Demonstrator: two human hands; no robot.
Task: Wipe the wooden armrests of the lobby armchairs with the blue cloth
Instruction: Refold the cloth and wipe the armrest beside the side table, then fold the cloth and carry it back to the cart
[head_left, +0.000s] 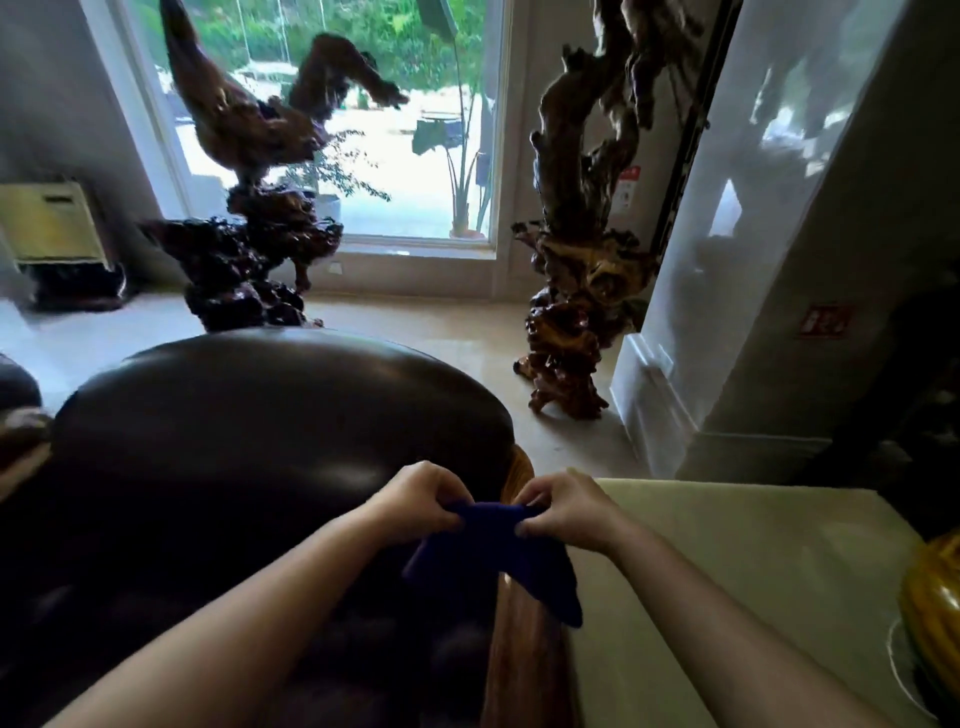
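Item 1, blue cloth (493, 561): being held up w/ both hands over the wooden armrest (524, 660) of a dark leather armchair (260, 447); top edge is being stretched between the hands, rest is hanging down in a loose fold, lower corner drooping toward the right side of the armrest; whether cloth is touching the wood can't be told. Item 2, left hand (415, 501): fingers curling closed, pinching the cloth's upper left edge btwn thumb and fingertips. Item 3, right hand (561, 512): likewise closing in a pinch on the cloth's upper right edge, thumb under, fingers on top. Both forearms are reaching in from the bottom of the frame, bare. Item 4, armrest: reddish-brown, glossy, running from the bottom centre up toward the chair back, its far end showing just behind the hands. Item 5, armchair: rounded backrest taking up the left-centre, tufted seat lying in shadow at lower left. Item 6, pale side table (727, 597): sitting just beside the armrest on the right; a yellow-amber glossy object (935, 613) is standing at its right edge, partly cut off. Item 7, two gnarled root-wood sculptures: dark one (249, 249) standing behind the chair, lighter one (576, 291) standing near the white pillar (753, 260). Item 8, large window (337, 130): letting in bright daylight, greenery showing outside. Floor (441, 322): pale, polished.
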